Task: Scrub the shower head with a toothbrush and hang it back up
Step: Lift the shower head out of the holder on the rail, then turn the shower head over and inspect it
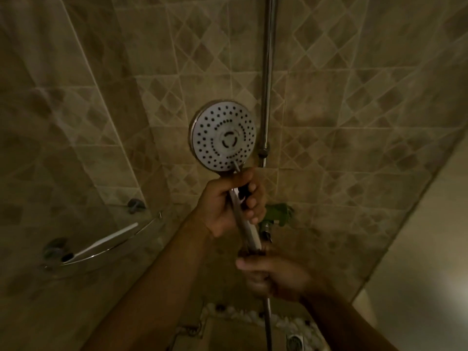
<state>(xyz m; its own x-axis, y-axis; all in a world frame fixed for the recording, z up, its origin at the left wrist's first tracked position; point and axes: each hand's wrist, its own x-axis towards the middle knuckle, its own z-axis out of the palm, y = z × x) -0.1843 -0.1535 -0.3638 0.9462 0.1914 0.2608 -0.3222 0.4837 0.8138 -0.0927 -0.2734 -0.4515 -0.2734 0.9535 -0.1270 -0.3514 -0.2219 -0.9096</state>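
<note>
The round shower head (222, 135) faces me, its white face dotted with dark nozzles, in front of the tiled wall. My left hand (228, 201) grips its chrome handle just below the head. Lower down, my right hand (273, 272) grips the bottom end of the handle where the hose (268, 323) hangs toward the floor. A white stick-shaped thing (109, 239), possibly the toothbrush, lies on the glass corner shelf (121, 245) at the left, out of both hands. The light is dim.
A chrome riser rail (267, 72) runs up the wall just right of the head. A green fitting (278, 214) sits on the wall behind my left hand. White pebbles (243, 315) and a floor drain (295, 340) lie below.
</note>
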